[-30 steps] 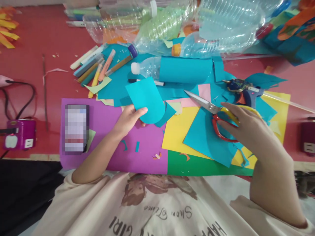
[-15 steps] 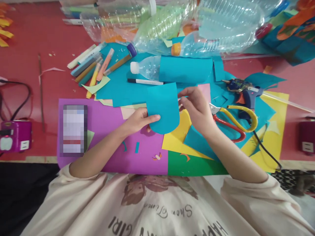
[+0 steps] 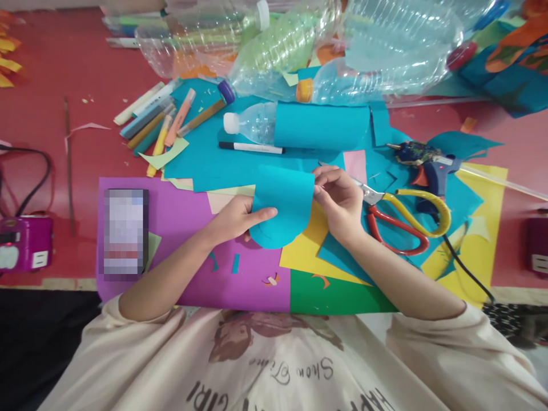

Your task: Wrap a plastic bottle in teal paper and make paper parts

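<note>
Over the purple sheet I hold a blue piece of paper (image 3: 282, 197) with a straight top edge and a rounded bottom. My left hand (image 3: 237, 218) is closed on its left side, thumb on top and fingers behind. At the upper right corner, the fingertips of my right hand (image 3: 340, 200) pinch the paper's edge. Just beyond my right hand lie scissors (image 3: 406, 222) with one yellow and one red handle. Behind the paper, a plastic bottle (image 3: 257, 123) wrapped in blue paper lies on its side, with a black-and-white marker (image 3: 252, 148) in front of it.
Several clear bottles (image 3: 274, 51) crowd the back. Coloured markers (image 3: 158, 123) are heaped at the left, above a phone (image 3: 124, 231) on the purple sheet (image 3: 188, 211). To the right, a glue gun (image 3: 434, 177) trails a black cord. Paper scraps (image 3: 272, 279) are scattered in front.
The blue paper has tipped, its top edge coming lower and toward me. My right hand has moved down slightly and its fingers have closed at the paper's corner. The view has shifted a little.
</note>
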A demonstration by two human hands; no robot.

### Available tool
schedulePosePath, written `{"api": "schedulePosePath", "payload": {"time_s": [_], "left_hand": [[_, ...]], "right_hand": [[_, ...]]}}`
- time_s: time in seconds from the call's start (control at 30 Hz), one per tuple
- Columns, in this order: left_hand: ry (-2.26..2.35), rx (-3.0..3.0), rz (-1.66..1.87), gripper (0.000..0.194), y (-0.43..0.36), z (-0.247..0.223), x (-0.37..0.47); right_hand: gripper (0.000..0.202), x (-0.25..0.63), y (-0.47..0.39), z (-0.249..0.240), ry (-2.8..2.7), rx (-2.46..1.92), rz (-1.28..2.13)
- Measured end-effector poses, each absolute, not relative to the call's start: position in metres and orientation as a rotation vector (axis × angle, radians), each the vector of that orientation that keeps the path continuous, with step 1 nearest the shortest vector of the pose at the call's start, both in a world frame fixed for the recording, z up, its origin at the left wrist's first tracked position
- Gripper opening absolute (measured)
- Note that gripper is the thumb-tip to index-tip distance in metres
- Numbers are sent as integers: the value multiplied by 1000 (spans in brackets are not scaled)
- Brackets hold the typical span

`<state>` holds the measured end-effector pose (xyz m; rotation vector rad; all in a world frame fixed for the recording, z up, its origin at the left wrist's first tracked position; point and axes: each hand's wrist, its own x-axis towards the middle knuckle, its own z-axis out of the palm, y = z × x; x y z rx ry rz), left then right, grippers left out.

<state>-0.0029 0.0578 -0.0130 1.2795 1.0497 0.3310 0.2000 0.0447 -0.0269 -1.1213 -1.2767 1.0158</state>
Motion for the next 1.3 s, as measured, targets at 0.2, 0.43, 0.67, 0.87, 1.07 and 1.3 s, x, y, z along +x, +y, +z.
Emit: {"api": "schedulePosePath", "payload": {"time_s": [0.2, 0.43, 0.67, 0.87, 1.07, 1.3], "left_hand": [[1101, 1261, 323, 52, 56, -11, -1], [1113, 1284, 308, 55, 55, -11, -1], [1102, 1235, 446, 55, 52, -16, 2], [970, 1226, 758, 55, 54, -21, 1], [958, 1311, 924, 45, 56, -33, 1], [949, 1415, 975, 31, 55, -37, -1]], "right_hand": [[23, 203, 43, -28, -1329, -1142, 885], [17, 205, 43, -29, -1376, -1095, 868], [26, 204, 48, -32, -1286, -1131, 980], [29, 206, 53, -40, -1208, -1219, 1050], [25, 209, 54, -40, -1161, -1354, 1142], [34, 208, 52, -38, -1231, -1316, 1206]]}}
